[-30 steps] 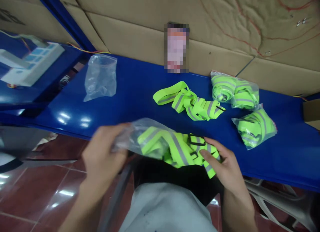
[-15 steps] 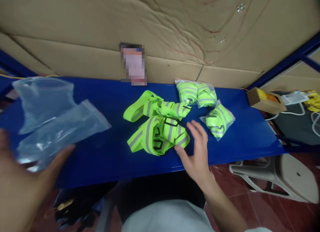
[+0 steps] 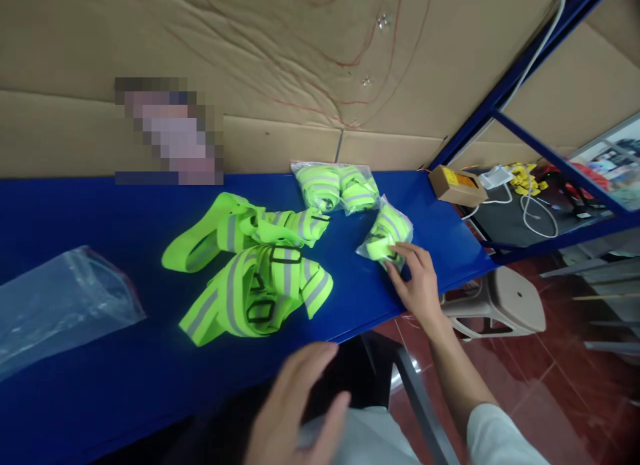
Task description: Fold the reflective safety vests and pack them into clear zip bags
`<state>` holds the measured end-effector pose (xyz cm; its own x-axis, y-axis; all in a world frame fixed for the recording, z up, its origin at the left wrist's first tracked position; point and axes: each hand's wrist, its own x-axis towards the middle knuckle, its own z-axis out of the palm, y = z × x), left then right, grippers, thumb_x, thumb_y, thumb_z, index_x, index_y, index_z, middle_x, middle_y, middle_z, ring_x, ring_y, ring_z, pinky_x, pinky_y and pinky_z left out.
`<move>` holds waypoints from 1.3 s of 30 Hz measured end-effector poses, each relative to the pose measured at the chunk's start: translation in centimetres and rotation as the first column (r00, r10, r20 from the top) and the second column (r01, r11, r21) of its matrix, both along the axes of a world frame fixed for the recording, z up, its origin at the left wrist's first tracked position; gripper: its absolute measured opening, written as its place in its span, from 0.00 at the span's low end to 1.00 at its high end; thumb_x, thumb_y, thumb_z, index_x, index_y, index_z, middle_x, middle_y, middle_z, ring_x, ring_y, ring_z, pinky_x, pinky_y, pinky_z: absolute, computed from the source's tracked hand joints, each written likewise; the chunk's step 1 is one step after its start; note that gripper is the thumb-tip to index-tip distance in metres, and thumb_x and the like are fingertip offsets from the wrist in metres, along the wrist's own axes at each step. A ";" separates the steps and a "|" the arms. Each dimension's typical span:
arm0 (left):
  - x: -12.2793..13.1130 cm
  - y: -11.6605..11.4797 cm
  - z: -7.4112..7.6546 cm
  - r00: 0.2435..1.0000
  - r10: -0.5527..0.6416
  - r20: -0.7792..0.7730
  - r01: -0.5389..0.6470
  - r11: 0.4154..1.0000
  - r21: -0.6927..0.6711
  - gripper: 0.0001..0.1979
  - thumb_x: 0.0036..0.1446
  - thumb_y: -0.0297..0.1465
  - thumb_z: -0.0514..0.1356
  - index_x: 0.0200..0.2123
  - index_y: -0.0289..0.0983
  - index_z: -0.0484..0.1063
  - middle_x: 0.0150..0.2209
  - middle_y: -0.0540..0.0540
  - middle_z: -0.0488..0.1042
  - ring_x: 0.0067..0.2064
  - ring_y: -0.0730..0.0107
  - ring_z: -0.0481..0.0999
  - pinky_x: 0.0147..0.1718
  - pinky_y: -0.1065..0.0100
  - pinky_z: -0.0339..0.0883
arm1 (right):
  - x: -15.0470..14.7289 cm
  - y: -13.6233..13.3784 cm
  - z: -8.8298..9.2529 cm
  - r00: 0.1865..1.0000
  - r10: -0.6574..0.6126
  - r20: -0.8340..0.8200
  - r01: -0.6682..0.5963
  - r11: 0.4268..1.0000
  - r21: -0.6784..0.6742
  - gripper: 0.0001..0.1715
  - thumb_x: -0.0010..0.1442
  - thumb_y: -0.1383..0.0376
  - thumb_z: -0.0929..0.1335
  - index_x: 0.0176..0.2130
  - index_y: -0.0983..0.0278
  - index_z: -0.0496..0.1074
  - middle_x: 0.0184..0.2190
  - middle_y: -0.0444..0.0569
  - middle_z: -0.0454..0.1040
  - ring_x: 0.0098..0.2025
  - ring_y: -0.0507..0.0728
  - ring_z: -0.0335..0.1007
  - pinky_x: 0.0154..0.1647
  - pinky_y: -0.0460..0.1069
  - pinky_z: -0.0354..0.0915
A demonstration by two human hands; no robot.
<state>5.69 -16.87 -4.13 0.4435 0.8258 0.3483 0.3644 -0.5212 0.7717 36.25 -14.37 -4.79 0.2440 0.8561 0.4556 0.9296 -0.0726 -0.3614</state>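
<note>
My right hand (image 3: pixel 419 283) rests on a small clear bag of neon-yellow reflective strap (image 3: pixel 385 233) near the blue table's right end, fingers curled over its near edge. My left hand (image 3: pixel 295 405) hovers low over my lap, fingers apart, holding nothing. Two loose neon-yellow reflective straps lie mid-table: a folded one with black buckles (image 3: pixel 255 291) and another behind it (image 3: pixel 240 228). A second bagged strap (image 3: pixel 334 186) lies by the cardboard wall. An empty clear plastic bag (image 3: pixel 60 305) lies at the left.
The blue table (image 3: pixel 125 378) runs along a cardboard wall (image 3: pixel 280 65). A small cardboard box (image 3: pixel 456 185) sits at the table's right end, with cables and a charger (image 3: pixel 525 198) beyond. A plastic stool (image 3: pixel 505 305) stands on the red tile floor.
The view swung right. My right hand moved from the loose folded strap to the small bagged strap. My left hand let go of the empty bag, now on the table, and dropped toward my lap.
</note>
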 end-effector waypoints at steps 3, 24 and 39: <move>5.6 -0.9 -0.7 0.980 -0.145 0.137 0.166 0.974 -0.152 0.31 0.67 0.31 0.58 0.71 0.46 0.55 0.62 0.36 0.71 0.55 0.57 0.80 0.43 0.61 0.84 | -1.4 -4.2 1.1 0.986 0.094 -0.137 -0.101 0.994 -0.047 0.19 0.68 0.59 0.69 0.57 0.57 0.74 0.55 0.55 0.75 0.59 0.64 0.70 0.62 0.61 0.67; 12.5 4.5 3.2 0.975 -0.103 -0.195 0.180 0.886 0.427 0.14 0.64 0.28 0.64 0.53 0.35 0.71 0.49 0.37 0.74 0.48 0.55 0.78 0.46 0.56 0.75 | 2.4 -9.8 1.9 0.179 -0.097 -0.979 0.013 0.995 -0.096 0.16 0.58 0.53 0.77 0.34 0.61 0.74 0.28 0.43 0.77 0.28 0.53 0.72 0.36 0.49 0.70; 12.6 2.9 6.4 0.899 -0.271 -0.343 0.400 0.828 0.394 0.10 0.68 0.33 0.58 0.31 0.40 0.65 0.23 0.52 0.66 0.24 0.62 0.68 0.25 0.59 0.61 | -0.7 -9.5 3.9 0.731 0.279 -0.622 -0.249 0.959 0.137 0.08 0.65 0.71 0.70 0.42 0.58 0.75 0.34 0.42 0.78 0.34 0.51 0.74 0.38 0.45 0.69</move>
